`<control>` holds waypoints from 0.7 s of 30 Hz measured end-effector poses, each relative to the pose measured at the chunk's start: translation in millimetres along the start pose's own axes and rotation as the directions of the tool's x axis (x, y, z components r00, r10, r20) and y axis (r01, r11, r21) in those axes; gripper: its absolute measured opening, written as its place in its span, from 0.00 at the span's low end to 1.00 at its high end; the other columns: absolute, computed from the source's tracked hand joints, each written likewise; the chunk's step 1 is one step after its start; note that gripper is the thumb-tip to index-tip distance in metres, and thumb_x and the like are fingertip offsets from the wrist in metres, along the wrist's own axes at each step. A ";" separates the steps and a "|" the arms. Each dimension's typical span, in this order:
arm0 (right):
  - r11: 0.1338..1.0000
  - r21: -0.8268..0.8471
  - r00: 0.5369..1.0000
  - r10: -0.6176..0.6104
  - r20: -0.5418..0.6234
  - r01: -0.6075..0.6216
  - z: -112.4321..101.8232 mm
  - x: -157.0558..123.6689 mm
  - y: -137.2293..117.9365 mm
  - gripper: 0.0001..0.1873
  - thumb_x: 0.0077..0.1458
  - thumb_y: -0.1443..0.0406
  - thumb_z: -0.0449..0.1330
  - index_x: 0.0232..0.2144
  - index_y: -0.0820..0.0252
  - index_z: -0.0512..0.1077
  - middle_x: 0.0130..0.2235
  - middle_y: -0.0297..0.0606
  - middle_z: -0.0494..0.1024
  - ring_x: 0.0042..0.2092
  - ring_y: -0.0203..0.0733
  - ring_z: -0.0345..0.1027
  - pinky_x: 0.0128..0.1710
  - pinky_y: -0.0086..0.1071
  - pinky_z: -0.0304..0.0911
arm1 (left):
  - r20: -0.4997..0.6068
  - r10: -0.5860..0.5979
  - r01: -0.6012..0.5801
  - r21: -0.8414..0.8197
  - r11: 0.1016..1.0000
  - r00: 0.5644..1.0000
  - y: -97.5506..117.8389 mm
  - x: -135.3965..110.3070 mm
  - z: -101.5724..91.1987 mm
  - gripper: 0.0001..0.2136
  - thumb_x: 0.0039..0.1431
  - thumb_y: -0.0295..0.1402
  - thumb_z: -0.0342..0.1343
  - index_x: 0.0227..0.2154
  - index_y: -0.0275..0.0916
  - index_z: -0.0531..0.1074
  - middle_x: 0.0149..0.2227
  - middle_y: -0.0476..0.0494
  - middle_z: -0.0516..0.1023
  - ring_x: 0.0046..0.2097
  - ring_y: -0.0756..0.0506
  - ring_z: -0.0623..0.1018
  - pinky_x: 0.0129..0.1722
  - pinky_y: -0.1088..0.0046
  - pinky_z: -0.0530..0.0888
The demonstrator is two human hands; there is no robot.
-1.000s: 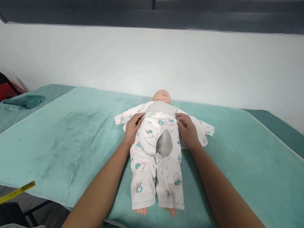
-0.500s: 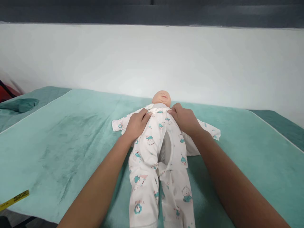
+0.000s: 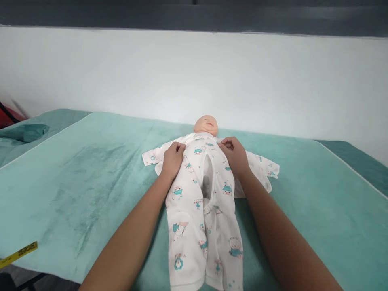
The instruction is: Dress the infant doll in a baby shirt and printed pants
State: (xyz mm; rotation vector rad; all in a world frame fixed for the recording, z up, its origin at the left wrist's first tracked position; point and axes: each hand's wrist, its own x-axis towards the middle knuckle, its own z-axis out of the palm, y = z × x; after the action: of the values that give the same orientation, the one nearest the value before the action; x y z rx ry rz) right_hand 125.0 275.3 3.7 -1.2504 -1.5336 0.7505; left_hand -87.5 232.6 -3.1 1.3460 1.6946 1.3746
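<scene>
A baby doll [image 3: 206, 125] lies on its back, its head at the far side. It wears a white printed top [image 3: 263, 162] with both sleeves spread out and the front flap showing at the right. White printed baby trousers [image 3: 185, 210] with an open crotch cover its belly and legs. My left hand [image 3: 173, 159] is closed at the left side of the waist, thumb and fingers pinching the trousers' edge. On the opposite side, my right hand [image 3: 235, 155] pinches the waist edge likewise. The fingertips are partly hidden by the knuckles and cloth.
Under the doll is a green cloth-covered surface [image 3: 91, 182], backed by a white wall [image 3: 194, 76]. A yellow strip [image 3: 18, 254] shows at the near left edge. A crumpled dark green fold [image 3: 27, 133] and something red [image 3: 9, 117] are at the far left.
The trousers have shifted up toward the doll's chest, and the crotch opening looks narrower. My hands have moved slightly outward along the waist.
</scene>
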 end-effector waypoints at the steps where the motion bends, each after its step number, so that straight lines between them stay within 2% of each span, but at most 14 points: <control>1: 1.000 -0.001 1.000 0.013 -0.009 -0.013 -3.1 -4.9 -0.5 0.10 0.49 0.57 0.61 0.32 0.55 0.68 0.33 0.35 0.74 0.36 0.41 0.66 0.40 0.35 0.61 | 0.020 -0.013 0.013 -0.012 1.000 1.000 -0.3 -2.4 -3.0 0.07 0.56 0.34 0.52 0.25 0.40 0.69 0.30 0.48 0.73 0.37 0.45 0.69 0.39 0.71 0.63; 4: 0.996 -0.070 0.999 0.049 -0.001 -0.049 -16.3 -18.3 -2.2 0.08 0.50 0.58 0.59 0.30 0.55 0.71 0.33 0.36 0.76 0.36 0.42 0.66 0.38 0.36 0.60 | 0.142 -0.068 0.078 -0.069 0.995 0.988 -1.5 -8.0 -15.5 0.06 0.53 0.34 0.53 0.25 0.39 0.70 0.26 0.48 0.71 0.31 0.47 0.68 0.33 0.72 0.64; 7: 0.989 -0.110 0.986 0.116 0.119 -0.103 -31.2 -26.5 -1.0 0.08 0.50 0.58 0.60 0.27 0.55 0.72 0.29 0.34 0.76 0.32 0.41 0.65 0.34 0.35 0.59 | 0.352 -0.126 0.179 -0.124 0.976 0.928 -1.9 -11.1 -28.4 0.03 0.46 0.32 0.56 0.24 0.38 0.72 0.22 0.51 0.69 0.25 0.50 0.66 0.27 0.74 0.63; 11: 0.964 0.004 0.899 0.246 0.363 -0.265 -42.8 -29.2 6.7 0.13 0.49 0.54 0.62 0.24 0.56 0.72 0.25 0.33 0.74 0.28 0.38 0.62 0.29 0.33 0.58 | 0.539 -0.164 0.296 -0.169 0.940 0.826 -0.8 -12.8 -37.4 0.06 0.39 0.26 0.58 0.25 0.37 0.74 0.26 0.48 0.75 0.29 0.49 0.72 0.29 0.75 0.68; 13: 0.926 0.118 0.858 0.278 0.431 -0.359 -43.9 -29.2 10.4 0.14 0.47 0.53 0.65 0.24 0.57 0.73 0.27 0.33 0.75 0.29 0.38 0.64 0.31 0.33 0.60 | 0.577 -0.165 0.343 -0.213 0.915 0.800 -1.2 -13.6 -37.6 0.10 0.39 0.24 0.58 0.29 0.37 0.76 0.30 0.46 0.77 0.33 0.48 0.75 0.32 0.75 0.71; 15: 0.876 0.222 0.832 0.286 0.475 -0.428 -43.7 -29.4 11.9 0.13 0.45 0.54 0.67 0.26 0.57 0.74 0.30 0.34 0.76 0.33 0.39 0.67 0.35 0.33 0.63 | 0.579 -0.154 0.362 -0.262 0.894 0.800 -2.8 -14.6 -36.0 0.12 0.39 0.24 0.59 0.32 0.38 0.76 0.33 0.46 0.79 0.35 0.48 0.76 0.34 0.75 0.73; 18: 0.838 0.287 0.818 0.282 0.502 -0.465 -43.2 -30.3 9.8 0.14 0.44 0.55 0.68 0.28 0.57 0.75 0.33 0.35 0.77 0.35 0.40 0.69 0.38 0.33 0.65 | 0.577 -0.142 0.379 -0.315 0.870 0.804 -6.4 -15.8 -33.0 0.13 0.40 0.25 0.60 0.34 0.39 0.76 0.35 0.45 0.80 0.37 0.46 0.78 0.37 0.73 0.75; 21: 0.834 0.295 0.815 0.276 0.510 -0.467 -42.1 -31.0 6.3 0.13 0.44 0.57 0.69 0.29 0.57 0.74 0.33 0.35 0.76 0.36 0.39 0.68 0.37 0.32 0.65 | 0.603 -0.159 0.411 -0.307 0.858 0.782 -8.2 -15.9 -31.5 0.15 0.40 0.25 0.62 0.36 0.40 0.77 0.32 0.44 0.80 0.38 0.44 0.79 0.39 0.68 0.76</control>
State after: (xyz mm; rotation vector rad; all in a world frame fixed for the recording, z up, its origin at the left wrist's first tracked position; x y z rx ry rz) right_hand 166.3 242.7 2.5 -1.1149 -1.3760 1.6396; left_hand -112.7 206.5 -3.5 1.0335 1.0651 0.9561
